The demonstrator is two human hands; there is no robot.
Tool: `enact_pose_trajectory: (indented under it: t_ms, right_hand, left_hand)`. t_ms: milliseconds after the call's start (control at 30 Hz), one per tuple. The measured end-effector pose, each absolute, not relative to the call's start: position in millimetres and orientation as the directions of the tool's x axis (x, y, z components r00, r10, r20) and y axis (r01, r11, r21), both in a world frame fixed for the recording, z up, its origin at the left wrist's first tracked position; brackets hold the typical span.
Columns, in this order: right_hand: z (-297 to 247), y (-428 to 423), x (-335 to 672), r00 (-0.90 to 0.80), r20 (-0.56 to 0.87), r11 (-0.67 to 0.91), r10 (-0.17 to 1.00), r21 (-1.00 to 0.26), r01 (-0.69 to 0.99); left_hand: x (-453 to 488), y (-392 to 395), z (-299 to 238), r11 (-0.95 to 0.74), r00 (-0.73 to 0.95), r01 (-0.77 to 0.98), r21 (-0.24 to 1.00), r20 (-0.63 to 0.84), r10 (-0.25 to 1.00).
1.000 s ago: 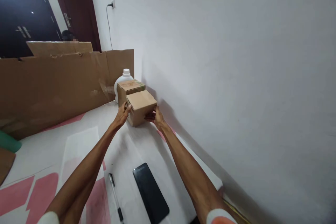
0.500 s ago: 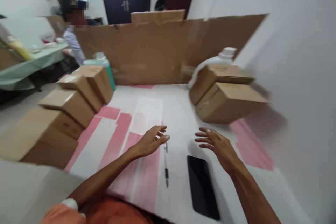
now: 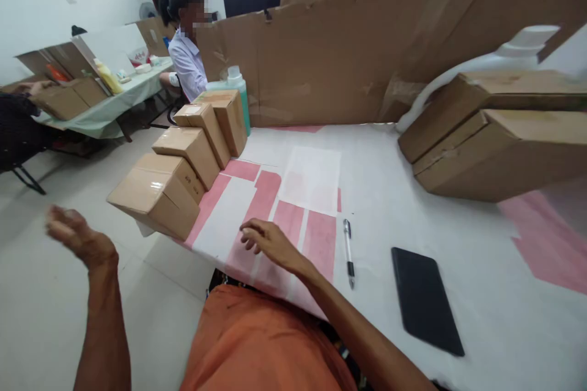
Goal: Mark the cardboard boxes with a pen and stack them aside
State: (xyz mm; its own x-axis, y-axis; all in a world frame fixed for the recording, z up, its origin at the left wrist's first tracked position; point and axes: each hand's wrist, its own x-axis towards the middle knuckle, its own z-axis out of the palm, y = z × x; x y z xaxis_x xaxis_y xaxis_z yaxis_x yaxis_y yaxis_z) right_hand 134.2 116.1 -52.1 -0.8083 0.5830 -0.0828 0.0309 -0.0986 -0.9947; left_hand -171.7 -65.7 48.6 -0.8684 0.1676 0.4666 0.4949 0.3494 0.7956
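Observation:
My left hand (image 3: pixel 77 235) is raised off the table's left side, over the floor. Its fingertips are blurred, but the fingers look loosely spread and I see nothing in them. Over the front of the table my right hand (image 3: pixel 273 245) hovers, fingers apart and slightly bent, holding nothing. To its right lie a pen (image 3: pixel 349 256) with a black grip and a black phone (image 3: pixel 426 299). Behind it a white sheet of paper (image 3: pixel 312 178) lies flat on the pink-and-white table cover (image 3: pixel 376 195).
Several cardboard boxes (image 3: pixel 158 186) line the left edge, with a green bottle (image 3: pixel 245 104) behind. More boxes (image 3: pixel 499 153) and a white jug (image 3: pixel 468 70) stand at the right. A cardboard screen (image 3: pixel 321 73) closes the back. A seated person (image 3: pixel 188 61) is beyond it.
Both hands have moved left: my left hand has gone from over the table to beyond its edge, and my right hand has crossed past the phone and pen. The view has turned left.

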Motion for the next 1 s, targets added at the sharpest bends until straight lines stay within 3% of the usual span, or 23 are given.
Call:
enact_pose_trajectory:
  t_ms: [100,200,333,567,633,733,900,1000]
  right_hand:
    - [-56,89,106,-0.858,-0.066,-0.073,0.510,-0.997,0.033]
    - [-60,77,89,-0.850,-0.043,-0.014,0.525,-0.999,0.042]
    - [-73,75,77,-0.816,-0.014,0.035,0.578,-0.999,0.042]
    - [-81,94,128,-0.560,0.044,0.022,0.827,-0.999,-0.046]
    - [-74,103,152,-0.504,0.038,0.021,0.863,-0.999,-0.039]
    - [-62,113,180,-0.409,0.060,0.035,0.910,-0.997,-0.069]
    - [-54,121,198,-0.365,-0.040,-0.155,0.930,-0.944,-0.292]
    - [-49,125,204,-0.407,-0.109,-0.297,0.907,-0.851,-0.433]
  left_hand:
    - [-200,-57,11,0.313,-0.934,0.329,0.891,0.256,0.250]
    - [-186,-50,-23,0.281,-0.897,0.293,0.914,0.160,0.412]
    - [-128,-60,-58,0.249,-0.851,0.319,0.914,0.161,0.500]
    - [-18,-69,-76,0.123,-0.649,0.484,0.866,0.261,0.715]
    - [-3,-65,-66,0.058,-0.517,0.644,0.763,0.377,0.769]
    - [9,-53,-41,-0.088,-0.244,0.865,0.495,0.565,0.788]
    - [25,-31,3,-0.281,0.075,0.945,0.165,0.730,0.680]
    - [27,-25,23,-0.293,0.138,0.952,0.085,0.737,0.662]
